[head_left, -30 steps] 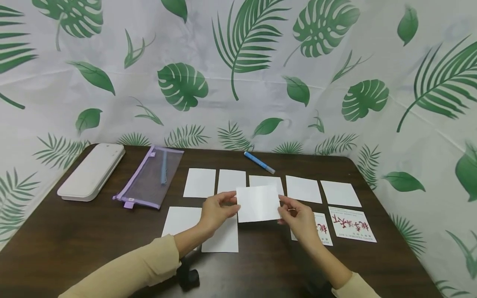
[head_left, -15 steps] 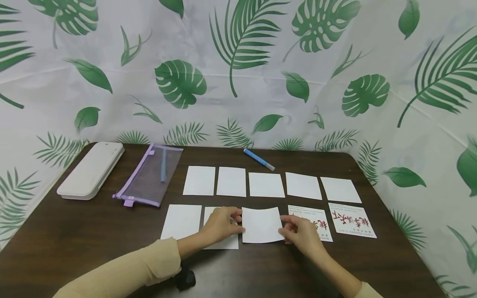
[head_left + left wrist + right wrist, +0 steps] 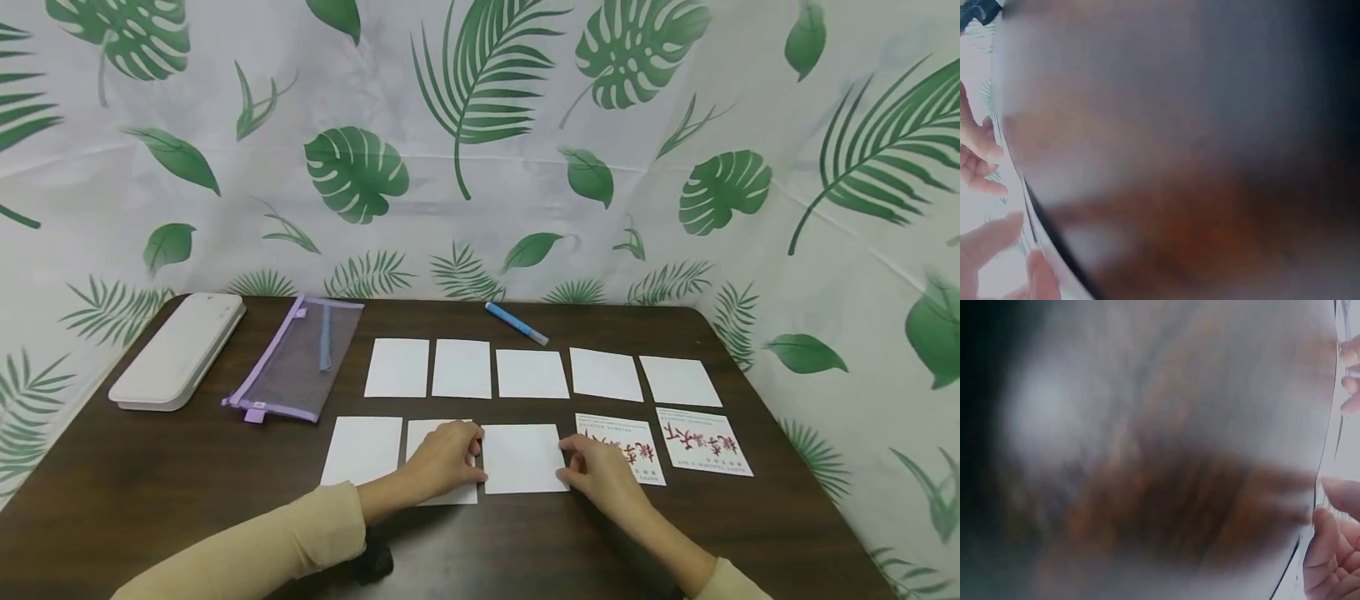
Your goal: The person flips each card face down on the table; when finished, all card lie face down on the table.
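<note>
In the head view a blank white card (image 3: 522, 458) lies flat on the dark wooden table, third from the left in the near row. My left hand (image 3: 446, 458) holds its left edge with thumb and fingertips, the palm side over a second blank card (image 3: 450, 497). At the right edge my right hand (image 3: 606, 475) pinches in the same way, partly covering a card printed with red characters (image 3: 637, 446). Both wrist views are mostly blurred tabletop; thumb and fingers of the left hand (image 3: 1004, 256) and right hand (image 3: 1338, 544) show at the frame edges.
Several blank cards (image 3: 532, 373) form the far row. Another blank card (image 3: 363, 450) lies near left, another red-printed card (image 3: 705, 442) near right. Behind them is a blue marker (image 3: 517, 323). A purple mesh zip pouch (image 3: 300, 358) and a white case (image 3: 180, 350) lie left. Leafy cloth hangs behind.
Both hands have lowered the blank card from above the table into the near row, left of the printed cards. Slightly bent half a second ago, it now lies flat.
</note>
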Demonstrator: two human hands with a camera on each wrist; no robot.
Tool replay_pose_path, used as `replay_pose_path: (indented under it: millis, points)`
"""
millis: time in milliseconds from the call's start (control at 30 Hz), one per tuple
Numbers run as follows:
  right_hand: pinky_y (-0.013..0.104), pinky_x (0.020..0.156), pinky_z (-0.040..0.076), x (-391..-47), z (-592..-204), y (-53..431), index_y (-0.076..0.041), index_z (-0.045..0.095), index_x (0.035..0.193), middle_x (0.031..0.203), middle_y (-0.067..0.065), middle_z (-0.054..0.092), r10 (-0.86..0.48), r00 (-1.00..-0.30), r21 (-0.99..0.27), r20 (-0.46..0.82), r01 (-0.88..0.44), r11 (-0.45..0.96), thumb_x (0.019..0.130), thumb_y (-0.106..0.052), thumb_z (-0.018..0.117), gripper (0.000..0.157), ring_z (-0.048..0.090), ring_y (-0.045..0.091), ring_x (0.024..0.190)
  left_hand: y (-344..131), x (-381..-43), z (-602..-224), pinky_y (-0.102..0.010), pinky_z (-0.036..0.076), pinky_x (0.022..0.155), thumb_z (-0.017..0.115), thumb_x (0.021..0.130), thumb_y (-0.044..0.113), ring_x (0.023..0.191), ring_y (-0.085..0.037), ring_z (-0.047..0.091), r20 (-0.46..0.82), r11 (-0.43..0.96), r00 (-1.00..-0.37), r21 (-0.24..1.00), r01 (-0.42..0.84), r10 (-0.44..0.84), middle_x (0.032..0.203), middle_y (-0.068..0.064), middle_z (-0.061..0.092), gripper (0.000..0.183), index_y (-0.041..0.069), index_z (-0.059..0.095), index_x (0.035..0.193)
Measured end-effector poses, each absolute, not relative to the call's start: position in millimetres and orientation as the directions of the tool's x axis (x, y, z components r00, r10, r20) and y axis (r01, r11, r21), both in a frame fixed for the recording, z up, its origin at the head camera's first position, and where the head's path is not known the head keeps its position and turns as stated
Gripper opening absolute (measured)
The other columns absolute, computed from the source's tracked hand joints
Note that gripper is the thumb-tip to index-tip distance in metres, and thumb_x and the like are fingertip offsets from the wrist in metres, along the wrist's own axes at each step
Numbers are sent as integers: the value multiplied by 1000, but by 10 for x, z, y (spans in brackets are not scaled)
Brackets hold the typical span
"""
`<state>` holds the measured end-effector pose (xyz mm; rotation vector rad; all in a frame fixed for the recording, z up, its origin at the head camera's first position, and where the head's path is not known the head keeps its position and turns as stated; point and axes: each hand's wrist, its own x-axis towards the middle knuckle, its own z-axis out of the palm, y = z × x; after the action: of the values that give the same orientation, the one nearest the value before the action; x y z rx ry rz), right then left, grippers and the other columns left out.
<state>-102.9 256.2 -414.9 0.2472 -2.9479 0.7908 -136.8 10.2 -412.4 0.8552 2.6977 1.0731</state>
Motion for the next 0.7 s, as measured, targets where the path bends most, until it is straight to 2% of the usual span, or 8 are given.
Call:
replay_pose_path:
  millis: [100, 167, 300, 400, 500, 700]
  points:
    - [19, 48, 35, -1105, -4065, 2667, -1, 67, 102, 61, -7, 51, -119, -982, -519, 148, -179, 836, 72, -4, 78, 32, 40, 2, 52, 130, -1411, -4058, -19, 43, 57, 82, 69, 9, 66, -7, 52, 91, 565, -828, 690, 453, 553, 78, -3, 58, 45, -8, 61, 106]
    - [20, 47, 37, -1186, -3974, 2794, 1, 66, 105, 65, -3, 53, -73, -983, -567, 171, -159, 809, 77, -4, 75, 30, 43, 4, 54, 183, -1466, -3983, -18, 45, 56, 80, 71, 9, 67, -10, 59, 91, 527, -820, 725, 444, 565, 82, -7, 61, 51, -10, 58, 113]
    - [20, 47, 41, -1340, -3860, 3133, 3, 65, 107, 72, 5, 56, 29, -983, -625, 183, -93, 775, 82, -5, 70, 26, 48, 9, 58, 384, -1597, -3859, -22, 51, 59, 77, 77, 11, 77, -19, 68, 47, 453, -801, 805, 384, 597, 92, -14, 67, 57, -9, 52, 124]
    - [19, 51, 41, -1380, -3892, 3367, 5, 64, 106, 74, 7, 57, 43, -987, -610, 157, -63, 790, 83, -5, 69, 26, 48, 12, 62, 558, -1661, -3864, -23, 50, 63, 76, 78, 14, 81, -19, 67, -26, 446, -802, 842, 304, 596, 96, -13, 68, 59, -6, 50, 127]
    - [20, 52, 40, -1360, -3969, 3544, 6, 63, 105, 74, 5, 56, 29, -992, -582, 119, -46, 812, 81, -4, 70, 26, 47, 11, 63, 733, -1698, -3920, -23, 48, 64, 76, 78, 17, 77, -14, 64, -80, 448, -810, 862, 237, 581, 95, -9, 68, 60, -2, 51, 129]
    - [22, 48, 38, -1302, -4087, 3737, 6, 61, 107, 73, 4, 55, 10, -1000, -565, 25, -6, 825, 77, -5, 74, 34, 45, 11, 59, 1084, -1724, -3985, -21, 45, 62, 77, 76, 17, 67, -7, 56, -95, 434, -806, 876, 211, 585, 87, -4, 68, 63, 0, 50, 130]
